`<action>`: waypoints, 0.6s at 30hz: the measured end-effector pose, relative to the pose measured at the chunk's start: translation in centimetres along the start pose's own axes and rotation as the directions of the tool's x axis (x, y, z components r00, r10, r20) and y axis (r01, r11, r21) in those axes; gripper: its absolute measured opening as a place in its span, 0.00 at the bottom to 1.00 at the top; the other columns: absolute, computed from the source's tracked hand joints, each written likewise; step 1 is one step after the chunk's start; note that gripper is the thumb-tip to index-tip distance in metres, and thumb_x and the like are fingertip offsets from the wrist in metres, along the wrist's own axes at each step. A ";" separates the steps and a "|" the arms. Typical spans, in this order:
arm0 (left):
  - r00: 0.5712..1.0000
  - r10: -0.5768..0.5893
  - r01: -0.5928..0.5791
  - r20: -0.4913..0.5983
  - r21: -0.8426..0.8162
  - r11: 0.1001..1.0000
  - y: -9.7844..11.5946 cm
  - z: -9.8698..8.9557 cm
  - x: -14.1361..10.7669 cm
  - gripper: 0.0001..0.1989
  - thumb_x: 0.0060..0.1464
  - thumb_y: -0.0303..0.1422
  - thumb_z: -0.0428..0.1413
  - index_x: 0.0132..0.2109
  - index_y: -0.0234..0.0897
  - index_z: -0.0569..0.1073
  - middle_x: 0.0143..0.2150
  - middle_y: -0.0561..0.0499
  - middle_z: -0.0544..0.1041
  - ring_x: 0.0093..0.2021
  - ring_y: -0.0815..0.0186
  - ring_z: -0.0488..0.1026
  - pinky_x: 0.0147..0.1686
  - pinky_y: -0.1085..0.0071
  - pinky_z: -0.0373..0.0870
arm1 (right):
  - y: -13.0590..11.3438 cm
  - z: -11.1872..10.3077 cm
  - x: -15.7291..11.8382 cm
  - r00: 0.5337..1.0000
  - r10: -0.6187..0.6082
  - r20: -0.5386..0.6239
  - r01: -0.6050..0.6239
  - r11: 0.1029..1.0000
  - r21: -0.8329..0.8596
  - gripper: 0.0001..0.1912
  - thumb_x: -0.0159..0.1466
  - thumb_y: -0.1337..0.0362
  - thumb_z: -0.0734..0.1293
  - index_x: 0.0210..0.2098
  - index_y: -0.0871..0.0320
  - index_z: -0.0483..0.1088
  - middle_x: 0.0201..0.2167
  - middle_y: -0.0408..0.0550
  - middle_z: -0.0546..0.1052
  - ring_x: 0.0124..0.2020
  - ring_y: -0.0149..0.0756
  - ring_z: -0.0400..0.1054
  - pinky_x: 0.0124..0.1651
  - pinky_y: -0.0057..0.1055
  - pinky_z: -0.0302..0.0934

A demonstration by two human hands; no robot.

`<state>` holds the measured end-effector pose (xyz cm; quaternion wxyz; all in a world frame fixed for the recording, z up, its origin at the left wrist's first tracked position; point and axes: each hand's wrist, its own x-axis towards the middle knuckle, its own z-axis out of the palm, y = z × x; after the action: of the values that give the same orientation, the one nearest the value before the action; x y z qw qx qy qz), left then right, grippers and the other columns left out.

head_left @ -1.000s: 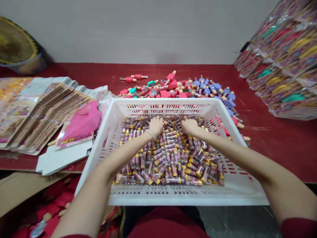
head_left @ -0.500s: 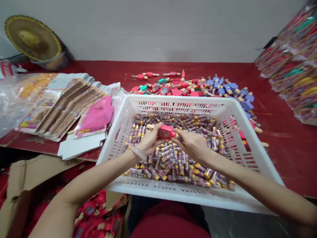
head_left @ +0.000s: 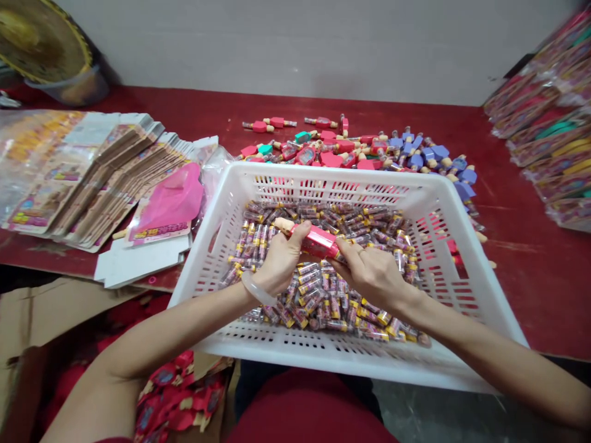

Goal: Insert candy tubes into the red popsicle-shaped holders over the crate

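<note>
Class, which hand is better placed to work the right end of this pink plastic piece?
Probably the right hand: its fingertips already pinch that end of the pink plastic piece, while the left hand holds the tan-tipped end.

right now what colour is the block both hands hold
The plastic block is bright pinkish red, clearest in the head view.

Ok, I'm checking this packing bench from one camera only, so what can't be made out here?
Head view:
- The pink piece: partly hidden by the left hand and right hand.
- The tubes in the white plastic crate: print too small to read.
- The packaged cards: cut off by the right edge.
- The woven hat: cut off by the top-left corner.
</note>
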<state>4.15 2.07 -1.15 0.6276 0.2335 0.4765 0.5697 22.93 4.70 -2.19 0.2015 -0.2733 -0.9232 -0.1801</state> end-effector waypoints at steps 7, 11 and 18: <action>0.999 0.013 -0.011 -0.046 0.034 0.999 -1.0 0.2 -0.3 0.26 0.46 0.52 0.63 0.37 0.33 0.68 0.31 0.48 0.76 0.28 0.64 0.74 0.23 0.72 0.72 | -0.9 -0.8 -0.2 1.000 -0.012 -0.008 0.012 1.000 0.005 0.17 0.75 0.65 0.55 0.47 0.74 0.70 0.27 0.55 0.75 0.23 0.38 0.67 0.26 0.34 0.56; 0.997 -0.035 0.036 -0.063 0.016 0.999 -1.7 0.3 -0.5 0.28 0.44 0.54 0.63 0.37 0.33 0.69 0.31 0.47 0.76 0.29 0.62 0.75 0.25 0.70 0.73 | -0.8 -0.3 -0.5 0.994 0.102 0.032 -0.107 0.962 0.252 0.20 0.75 0.61 0.53 0.46 0.70 0.70 0.29 0.55 0.76 0.23 0.40 0.70 0.25 0.33 0.57; 0.997 0.079 -0.078 -0.027 0.028 0.997 -1.8 -0.2 -0.6 0.30 0.44 0.58 0.61 0.35 0.32 0.71 0.29 0.46 0.75 0.24 0.66 0.71 0.23 0.73 0.67 | -0.2 1.2 -0.2 0.687 0.202 0.698 -0.719 0.042 0.694 0.25 0.62 0.40 0.65 0.36 0.57 0.69 0.17 0.41 0.66 0.16 0.33 0.58 0.18 0.27 0.50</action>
<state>4.91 1.02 -2.50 0.5948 0.2525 0.4835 0.5905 22.59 4.98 -3.38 0.1680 -0.4127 -0.6978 0.5608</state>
